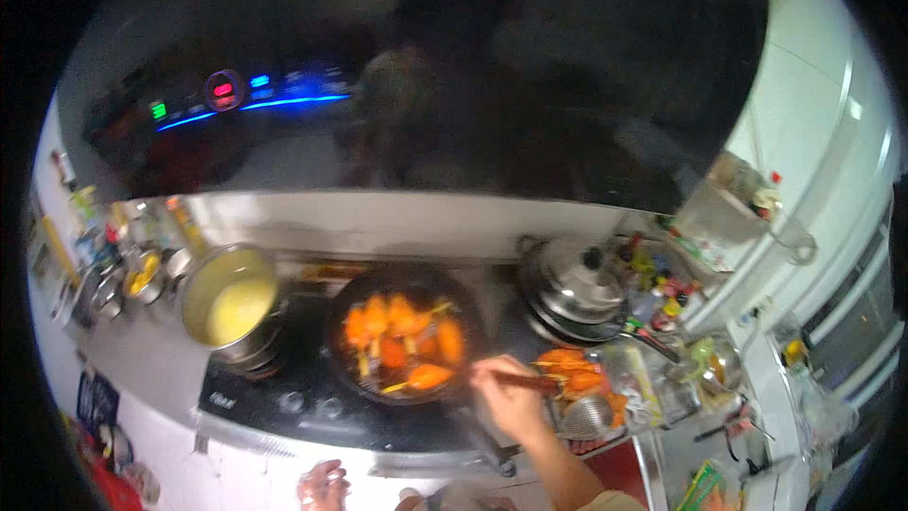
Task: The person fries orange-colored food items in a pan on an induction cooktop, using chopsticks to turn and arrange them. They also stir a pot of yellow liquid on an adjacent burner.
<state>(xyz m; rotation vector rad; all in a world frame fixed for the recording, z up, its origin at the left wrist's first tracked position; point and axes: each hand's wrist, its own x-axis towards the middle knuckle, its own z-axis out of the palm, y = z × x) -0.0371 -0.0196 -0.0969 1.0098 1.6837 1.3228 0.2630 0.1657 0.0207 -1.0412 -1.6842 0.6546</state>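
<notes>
My right hand (505,397) is closed around a brown wooden-looking handle (526,381), just right of the dark frying pan (472,312) on the gas hob. Several orange pieces of food (429,376), some with pale sticks or stems, lie in dark liquid or oil in the pan. More orange pieces (567,369) are heaped to the right of my hand, with a metal perforated skimmer (587,417) resting by them. My left hand (323,486) is low in the picture, in front of the hob's edge, with its fingers curled and nothing seen in it.
A pot of yellow liquid (241,301) stands on the left burner. A lidded metal pot (578,284) sits at the back right. The dark range hood (454,121) with lit controls overhangs the hob. Bottles and jars (660,291) crowd the right corner; small metal bowls (145,280) stand at left.
</notes>
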